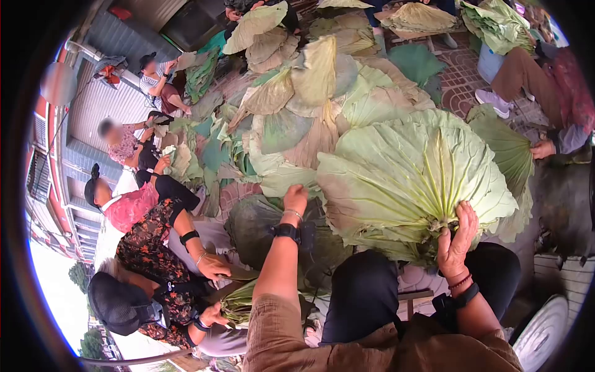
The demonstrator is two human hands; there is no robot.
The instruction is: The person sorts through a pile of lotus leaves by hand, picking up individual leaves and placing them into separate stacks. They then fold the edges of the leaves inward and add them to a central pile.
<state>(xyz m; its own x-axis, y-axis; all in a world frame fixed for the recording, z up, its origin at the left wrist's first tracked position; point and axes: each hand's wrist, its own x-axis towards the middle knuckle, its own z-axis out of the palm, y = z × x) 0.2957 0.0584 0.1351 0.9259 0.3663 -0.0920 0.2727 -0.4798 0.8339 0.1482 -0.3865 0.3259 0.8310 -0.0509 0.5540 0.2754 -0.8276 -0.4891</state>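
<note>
Holding, right hand: the right hand (pixel 457 240) gripped a pale-green, fan-shaped bundle of ribbed leaves (pixel 415 180) near its stem end.
Left hand: the left hand (pixel 295 199) was curled; any hold could not be told.
Leaf bundle: stood tilted before black-clad knees (pixel 361 297), overlapping a brown-green leaf heap (pixel 285 130).

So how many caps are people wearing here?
3, all at left: one cap nearby, one cap beyond it, one cap farthest back. Some heads are out of frame, so more may be hidden.
</note>
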